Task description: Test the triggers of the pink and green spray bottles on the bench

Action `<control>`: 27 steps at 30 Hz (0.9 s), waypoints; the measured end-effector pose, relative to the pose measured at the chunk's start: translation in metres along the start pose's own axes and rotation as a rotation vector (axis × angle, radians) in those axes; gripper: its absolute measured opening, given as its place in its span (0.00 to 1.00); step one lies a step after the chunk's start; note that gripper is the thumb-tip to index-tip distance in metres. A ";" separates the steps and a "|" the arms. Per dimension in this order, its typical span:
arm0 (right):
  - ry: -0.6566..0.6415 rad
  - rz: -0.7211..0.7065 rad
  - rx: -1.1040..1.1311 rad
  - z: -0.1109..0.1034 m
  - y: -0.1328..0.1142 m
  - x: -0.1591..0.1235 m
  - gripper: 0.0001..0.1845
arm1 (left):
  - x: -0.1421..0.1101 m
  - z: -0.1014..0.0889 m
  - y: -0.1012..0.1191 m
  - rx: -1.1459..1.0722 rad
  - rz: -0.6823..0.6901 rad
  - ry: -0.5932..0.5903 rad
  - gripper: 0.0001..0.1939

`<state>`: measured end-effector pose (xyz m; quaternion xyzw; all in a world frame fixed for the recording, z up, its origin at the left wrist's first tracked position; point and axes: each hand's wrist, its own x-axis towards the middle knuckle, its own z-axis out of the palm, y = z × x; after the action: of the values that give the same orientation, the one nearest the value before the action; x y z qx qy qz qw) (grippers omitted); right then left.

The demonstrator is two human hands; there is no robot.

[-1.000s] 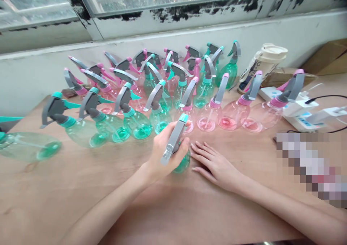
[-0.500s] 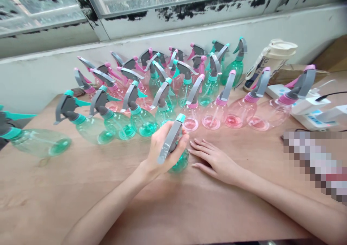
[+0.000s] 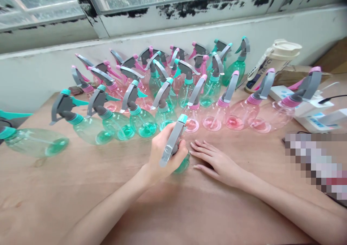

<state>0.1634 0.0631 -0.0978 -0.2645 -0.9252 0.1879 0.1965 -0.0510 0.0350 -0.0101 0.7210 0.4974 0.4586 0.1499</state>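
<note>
My left hand (image 3: 165,151) is wrapped round the neck of a green spray bottle (image 3: 183,164), whose grey trigger head with a teal nozzle points away from me. The bottle stands at the middle of the wooden table, its upper body covered by my fingers. My right hand (image 3: 217,162) lies flat on the table just right of that bottle, fingers spread and holding nothing. Beyond my hands stands a front row of spray bottles, with a green bottle (image 3: 143,124) toward the left and a pink bottle (image 3: 217,116) toward the right.
More green and pink spray bottles crowd behind, up to the white wall (image 3: 38,69). A cream tumbler (image 3: 284,51) stands at the back right, near white power strips (image 3: 311,120) with cables. A blurred-out flat object (image 3: 317,169) lies at the right. Another green bottle (image 3: 35,142) is far left.
The view has shifted very slightly. My left hand keeps its hold on the green spray bottle, whose head has tilted or turned a little; my right hand stays flat.
</note>
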 end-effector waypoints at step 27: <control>-0.023 0.001 0.036 0.000 0.005 -0.001 0.25 | 0.005 -0.005 0.008 0.044 0.022 0.015 0.05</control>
<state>0.1663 0.0668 -0.1003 -0.2592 -0.9238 0.2078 0.1904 -0.0501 0.0339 0.0006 0.7261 0.5004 0.4546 0.1253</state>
